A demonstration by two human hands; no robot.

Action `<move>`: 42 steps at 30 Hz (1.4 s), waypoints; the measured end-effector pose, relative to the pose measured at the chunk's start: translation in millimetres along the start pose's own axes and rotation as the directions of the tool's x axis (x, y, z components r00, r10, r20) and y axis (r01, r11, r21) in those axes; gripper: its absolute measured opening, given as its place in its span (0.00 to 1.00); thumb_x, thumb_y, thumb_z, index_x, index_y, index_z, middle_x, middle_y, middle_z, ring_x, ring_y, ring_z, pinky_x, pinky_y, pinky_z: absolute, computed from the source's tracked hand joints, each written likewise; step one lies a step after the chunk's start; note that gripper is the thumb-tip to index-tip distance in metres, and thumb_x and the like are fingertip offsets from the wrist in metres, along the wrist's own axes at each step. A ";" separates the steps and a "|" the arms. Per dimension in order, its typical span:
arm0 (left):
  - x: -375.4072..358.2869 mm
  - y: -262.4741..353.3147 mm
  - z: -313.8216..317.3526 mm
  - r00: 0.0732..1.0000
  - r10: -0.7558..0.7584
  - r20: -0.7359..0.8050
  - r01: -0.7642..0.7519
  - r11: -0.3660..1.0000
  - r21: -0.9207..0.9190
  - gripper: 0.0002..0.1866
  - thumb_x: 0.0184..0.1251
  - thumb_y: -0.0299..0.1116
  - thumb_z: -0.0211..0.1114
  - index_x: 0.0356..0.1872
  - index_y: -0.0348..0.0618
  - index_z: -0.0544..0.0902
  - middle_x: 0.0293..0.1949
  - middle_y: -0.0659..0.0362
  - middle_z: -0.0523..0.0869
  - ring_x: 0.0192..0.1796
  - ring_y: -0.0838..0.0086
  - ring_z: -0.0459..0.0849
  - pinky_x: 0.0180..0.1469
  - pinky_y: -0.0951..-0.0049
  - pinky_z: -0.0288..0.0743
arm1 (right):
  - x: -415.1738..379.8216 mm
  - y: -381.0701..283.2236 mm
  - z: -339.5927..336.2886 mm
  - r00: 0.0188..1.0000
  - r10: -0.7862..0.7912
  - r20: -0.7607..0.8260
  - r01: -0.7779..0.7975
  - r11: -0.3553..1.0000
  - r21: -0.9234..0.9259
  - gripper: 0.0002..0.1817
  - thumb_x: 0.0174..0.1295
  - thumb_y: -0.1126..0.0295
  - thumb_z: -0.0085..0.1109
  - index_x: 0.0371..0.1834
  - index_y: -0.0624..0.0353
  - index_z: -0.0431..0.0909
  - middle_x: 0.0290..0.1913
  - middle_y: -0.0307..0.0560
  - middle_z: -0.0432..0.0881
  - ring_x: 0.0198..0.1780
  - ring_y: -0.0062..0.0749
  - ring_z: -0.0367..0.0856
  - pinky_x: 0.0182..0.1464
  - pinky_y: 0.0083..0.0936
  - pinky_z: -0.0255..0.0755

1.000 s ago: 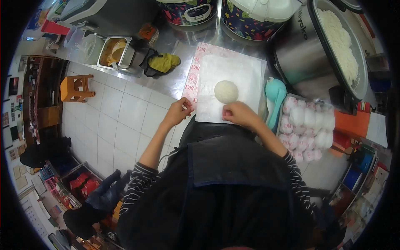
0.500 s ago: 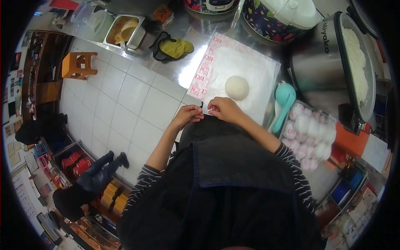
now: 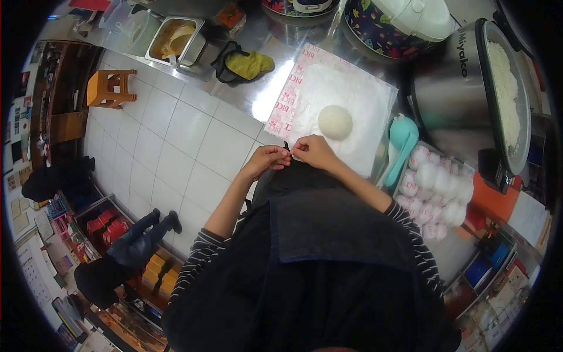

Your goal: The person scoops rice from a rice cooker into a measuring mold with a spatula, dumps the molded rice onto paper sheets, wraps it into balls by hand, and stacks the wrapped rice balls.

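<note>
My left hand and my right hand meet at the counter's front edge, close to my apron, fingertips pinched together. Whatever is between them is too small to make out. A small black bit shows just above the fingers. Beyond my right hand, a round mound of white rice sits on a stack of white wrapping paper with red print along its left side. To the right of the paper lies a turquoise scoop.
Right of the scoop is a tray of wrapped rice packs. A large Miyako rice cooker full of rice stands behind it. Flower-patterned pots, a yellow-and-black cloth item and a metal food pan line the counter. A person is at lower left.
My hands have come slightly closer, with their pinched fingertips now touching or nearly so. The rice and paper look unchanged apart from a small shift of the view.
</note>
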State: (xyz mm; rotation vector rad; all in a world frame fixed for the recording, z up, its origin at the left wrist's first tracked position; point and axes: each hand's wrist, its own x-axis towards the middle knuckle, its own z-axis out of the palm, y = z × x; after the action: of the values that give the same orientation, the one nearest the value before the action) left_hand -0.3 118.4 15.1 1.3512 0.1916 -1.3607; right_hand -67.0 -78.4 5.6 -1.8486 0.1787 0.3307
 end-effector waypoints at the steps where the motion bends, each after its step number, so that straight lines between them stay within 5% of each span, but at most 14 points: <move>1: 0.8 -0.6 -0.9 1.000 -0.006 -0.004 0.006 1.000 0.012 0.11 0.67 0.38 0.62 0.42 0.42 0.81 0.39 0.61 0.85 0.42 0.77 0.84 0.46 0.76 0.77 | 0.4 1.5 -1.3 0.999 0.045 0.024 -0.047 0.997 0.065 0.12 0.53 0.64 0.63 0.27 0.65 0.83 0.22 0.51 0.82 0.23 0.30 0.80 0.28 0.26 0.73; 7: 0.2 5.2 -1.7 0.999 -0.020 -0.036 0.021 1.000 0.022 0.13 0.66 0.39 0.63 0.42 0.41 0.81 0.38 0.60 0.85 0.41 0.75 0.85 0.44 0.75 0.78 | 3.0 3.8 -5.8 0.974 0.195 0.119 -0.220 0.942 0.253 0.08 0.58 0.71 0.61 0.29 0.67 0.83 0.24 0.44 0.83 0.21 0.18 0.75 0.24 0.17 0.69; 18: 5.1 4.6 6.7 0.997 -0.042 -0.070 0.038 0.998 -0.052 0.14 0.62 0.40 0.66 0.37 0.39 0.79 0.32 0.61 0.82 0.35 0.74 0.85 0.38 0.73 0.79 | 3.1 1.1 -7.8 0.974 0.203 0.097 -0.218 0.958 0.187 0.09 0.58 0.68 0.60 0.27 0.65 0.81 0.22 0.41 0.81 0.20 0.19 0.74 0.24 0.19 0.68; 20: 0.5 6.3 13.1 0.852 0.403 -0.333 -0.099 0.749 0.655 0.19 0.51 0.35 0.71 0.41 0.37 0.77 0.34 0.57 0.81 0.40 0.68 0.82 0.43 0.67 0.77 | 1.8 2.0 -8.9 0.985 0.153 0.073 -0.163 0.975 0.149 0.09 0.59 0.69 0.60 0.27 0.64 0.80 0.22 0.38 0.80 0.21 0.17 0.73 0.25 0.17 0.67; 21: -0.3 10.6 17.1 0.852 0.406 -0.331 -0.102 0.749 0.655 0.19 0.51 0.35 0.71 0.41 0.37 0.77 0.34 0.57 0.81 0.40 0.68 0.82 0.43 0.67 0.77 | -0.2 -6.4 -14.0 0.998 0.063 0.010 -0.064 0.994 0.088 0.09 0.59 0.69 0.60 0.26 0.64 0.78 0.21 0.38 0.78 0.22 0.17 0.73 0.26 0.18 0.67; 23: -3.7 21.5 27.8 0.397 0.918 -0.003 -0.374 0.165 0.913 0.31 0.41 0.29 0.73 0.51 0.38 0.73 0.39 0.52 0.79 0.50 0.61 0.76 0.51 0.61 0.71 | -2.5 -23.8 -26.0 0.998 -0.028 -0.053 0.030 0.999 0.019 0.10 0.59 0.69 0.60 0.24 0.64 0.77 0.20 0.37 0.77 0.23 0.17 0.73 0.28 0.18 0.68; 24: -3.3 31.8 32.6 0.364 0.926 0.105 -0.465 0.083 0.881 0.38 0.41 0.26 0.72 0.59 0.45 0.68 0.45 0.53 0.78 0.59 0.57 0.68 0.59 0.58 0.64 | -2.1 -33.1 -33.0 0.995 -0.091 -0.043 0.091 0.996 -0.012 0.10 0.58 0.68 0.61 0.25 0.62 0.76 0.21 0.39 0.76 0.24 0.20 0.73 0.29 0.20 0.68; 27: -2.6 70.4 52.9 0.387 0.877 0.283 -0.560 -0.019 0.828 0.37 0.44 0.25 0.71 0.61 0.48 0.68 0.45 0.57 0.78 0.57 0.60 0.71 0.58 0.60 0.62 | -6.8 -51.5 -44.3 0.954 -0.279 -0.105 0.262 0.953 -0.154 0.10 0.54 0.66 0.66 0.29 0.59 0.74 0.25 0.43 0.75 0.28 0.27 0.75 0.32 0.25 0.70; 28: 6.7 72.7 45.6 0.477 0.802 0.359 -0.595 -0.006 0.803 0.27 0.45 0.24 0.70 0.52 0.48 0.76 0.42 0.60 0.80 0.54 0.65 0.75 0.58 0.62 0.61 | -10.3 -55.8 -47.7 0.901 -0.404 -0.156 0.355 0.896 -0.267 0.13 0.51 0.66 0.69 0.31 0.58 0.74 0.28 0.44 0.75 0.31 0.32 0.76 0.33 0.28 0.71; 29: 12.4 72.5 38.6 0.467 0.800 0.377 -0.608 -0.019 0.794 0.27 0.45 0.24 0.70 0.52 0.48 0.76 0.42 0.60 0.80 0.54 0.65 0.75 0.58 0.62 0.61 | -17.1 -58.9 -53.0 0.898 -0.405 -0.172 0.350 0.894 -0.279 0.13 0.51 0.66 0.69 0.31 0.58 0.74 0.28 0.44 0.75 0.31 0.32 0.76 0.33 0.28 0.71; 32: 17.6 83.4 29.9 0.485 0.686 0.542 -0.682 -0.091 0.726 0.11 0.42 0.22 0.69 0.30 0.46 0.82 0.34 0.61 0.81 0.46 0.69 0.80 0.53 0.65 0.64 | -50.0 -47.9 -67.2 0.907 -0.391 -0.157 0.212 0.746 -0.631 0.19 0.42 0.68 0.70 0.37 0.54 0.73 0.36 0.44 0.75 0.42 0.37 0.76 0.35 0.35 0.73; 36: 21.3 70.1 27.1 0.503 0.631 0.591 -0.671 -0.146 0.727 0.14 0.43 0.21 0.67 0.35 0.47 0.84 0.38 0.59 0.83 0.48 0.63 0.80 0.50 0.63 0.71 | -87.6 4.2 -82.1 0.943 -0.293 -0.158 0.082 0.665 -0.742 0.14 0.44 0.70 0.67 0.35 0.54 0.76 0.33 0.42 0.76 0.40 0.37 0.76 0.35 0.33 0.73; 40: 29.7 63.0 28.0 0.451 0.640 0.623 -0.710 -0.165 0.684 0.13 0.48 0.22 0.67 0.37 0.47 0.85 0.38 0.58 0.85 0.44 0.63 0.82 0.48 0.64 0.72 | -101.0 19.4 -94.5 0.904 -0.399 -0.154 0.171 0.667 -0.726 0.06 0.50 0.72 0.61 0.32 0.52 0.80 0.29 0.38 0.80 0.36 0.34 0.78 0.35 0.34 0.71; 42: 24.9 69.1 24.1 0.542 0.563 0.624 -0.716 -0.080 0.694 0.11 0.52 0.24 0.67 0.38 0.46 0.86 0.36 0.56 0.86 0.39 0.64 0.83 0.44 0.65 0.74 | -103.5 9.2 -103.0 0.895 -0.424 -0.137 0.216 0.681 -0.699 0.04 0.52 0.71 0.60 0.31 0.51 0.81 0.27 0.37 0.80 0.35 0.33 0.79 0.34 0.34 0.71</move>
State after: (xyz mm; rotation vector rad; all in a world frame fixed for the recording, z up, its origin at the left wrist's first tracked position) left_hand 45.9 63.0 42.9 1.8419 -1.5139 -0.5353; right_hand -153.9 -184.0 57.6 -2.6048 -0.0972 -0.1718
